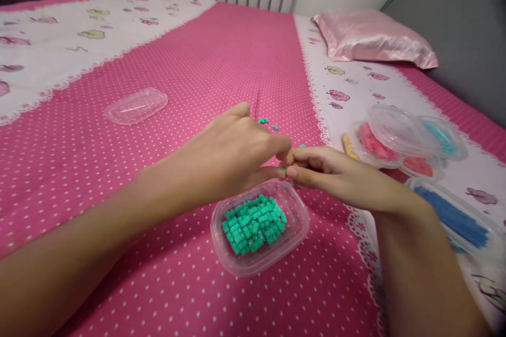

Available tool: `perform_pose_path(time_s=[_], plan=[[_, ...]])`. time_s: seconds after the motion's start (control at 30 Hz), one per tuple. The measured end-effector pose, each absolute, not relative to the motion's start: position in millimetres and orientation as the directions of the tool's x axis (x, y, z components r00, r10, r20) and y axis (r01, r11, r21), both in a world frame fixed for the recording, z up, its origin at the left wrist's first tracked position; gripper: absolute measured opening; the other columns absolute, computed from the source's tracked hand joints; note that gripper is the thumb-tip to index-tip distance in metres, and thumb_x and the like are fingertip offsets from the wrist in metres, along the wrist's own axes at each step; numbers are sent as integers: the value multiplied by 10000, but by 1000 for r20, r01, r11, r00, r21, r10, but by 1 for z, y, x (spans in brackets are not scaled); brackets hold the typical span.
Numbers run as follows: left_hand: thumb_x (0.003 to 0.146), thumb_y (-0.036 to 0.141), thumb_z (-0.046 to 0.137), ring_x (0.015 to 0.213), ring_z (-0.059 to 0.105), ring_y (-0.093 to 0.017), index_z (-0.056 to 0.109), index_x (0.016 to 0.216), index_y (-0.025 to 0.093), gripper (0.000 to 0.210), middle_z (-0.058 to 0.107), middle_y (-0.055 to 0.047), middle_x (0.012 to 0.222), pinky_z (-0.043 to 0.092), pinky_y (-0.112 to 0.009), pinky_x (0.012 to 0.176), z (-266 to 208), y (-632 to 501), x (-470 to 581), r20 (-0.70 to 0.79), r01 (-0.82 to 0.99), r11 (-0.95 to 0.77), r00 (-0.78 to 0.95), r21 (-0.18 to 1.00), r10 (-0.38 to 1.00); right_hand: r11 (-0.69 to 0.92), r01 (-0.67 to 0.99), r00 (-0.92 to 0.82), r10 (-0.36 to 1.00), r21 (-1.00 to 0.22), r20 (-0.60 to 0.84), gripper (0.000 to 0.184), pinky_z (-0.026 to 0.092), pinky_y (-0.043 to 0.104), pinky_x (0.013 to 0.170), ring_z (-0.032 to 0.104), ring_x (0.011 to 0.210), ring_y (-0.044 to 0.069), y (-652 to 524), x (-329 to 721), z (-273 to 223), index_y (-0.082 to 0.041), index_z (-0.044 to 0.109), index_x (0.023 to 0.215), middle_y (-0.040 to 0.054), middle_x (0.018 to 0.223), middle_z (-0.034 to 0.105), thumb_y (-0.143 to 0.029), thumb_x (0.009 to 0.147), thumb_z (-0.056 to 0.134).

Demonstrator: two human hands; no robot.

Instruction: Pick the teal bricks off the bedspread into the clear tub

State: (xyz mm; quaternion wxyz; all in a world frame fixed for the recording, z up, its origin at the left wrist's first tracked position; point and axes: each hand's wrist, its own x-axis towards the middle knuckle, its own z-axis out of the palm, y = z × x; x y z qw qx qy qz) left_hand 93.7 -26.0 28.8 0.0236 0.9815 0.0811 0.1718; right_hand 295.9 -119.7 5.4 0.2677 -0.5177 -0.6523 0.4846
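Green blocks (pixel 253 225), main item: close-packed in a clear box (pixel 297 216), near side, about centre. Surroundings, largest first. Pink bedspread (pixel 253 42) beneath everything, dotted along the middle, printed with motifs to left and right. Pink pillow (pixel 373 37) at far right. Clear tubs (pixel 403 129) clustered at right, with red pieces (pixel 377 142) and, nearer, blue pieces (pixel 454 216) inside. Left hand (pixel 241 150) at the far side of the box, back upward. Right hand (pixel 336 174) opposite, to the right. Clear lid (pixel 136 107) well apart, at left. Loose green blocks (pixel 263 121) scattered on the bedspread, just beyond the hands. Fingertips of both hands together, with a bit of green (pixel 283 169) showing at the meeting point; clamped on it or merely beside it, cannot tell. Step in hand, by judgement: fingertip work on one small block, probably joining or parting. Next move, by judgement: calls for a steady two-handed pinch and careful alignment, without knocking the box.
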Motion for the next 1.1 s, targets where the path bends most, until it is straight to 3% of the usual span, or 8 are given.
perform_pose_path(time_s=[0.13,0.33,0.57,0.73,1.1], plan=[[959,280,601,559,492,-99,701,811,194,198,704,18,695,296,-335,694,30,-30,96,304,126,-992,944,22,127,-7,410,-337,928,-912,-159,217,323,259,616,393,693,115,-119,298,2,-202,586,899,-34,777,457,-403,978,578],[979,224,532,539,476,-103,673,791,187,237,685,17,672,292,-341,692,27,-31,98,280,122,-992,954,-39,106,-3,427,-352,921,-904,-169,229,320,260,609,378,670,112,-119,299,1,-200,607,908,-39,757,447,-421,967,592],[922,175,632,536,462,-88,648,781,192,143,672,48,669,306,-334,722,27,-39,98,178,21,-992,983,125,44,-37,472,-282,940,-881,-190,453,357,294,645,464,714,139,-123,310,7,-200,616,851,-3,784,522,-625,959,507],[926,98,597,576,487,-114,607,678,197,267,676,36,675,312,-363,756,16,-55,103,3,-67,-993,998,97,-67,-38,459,-225,961,-888,-157,602,364,301,650,450,696,142,-124,318,1,-197,618,933,-2,767,489,-730,966,340],[876,92,648,606,500,-151,639,633,219,275,710,22,672,259,-375,702,0,-52,107,82,-156,-986,985,60,-151,-6,466,-264,954,-885,-145,526,330,305,640,422,677,133,-122,312,1,-201,619,981,-17,760,460,-651,1009,348]])
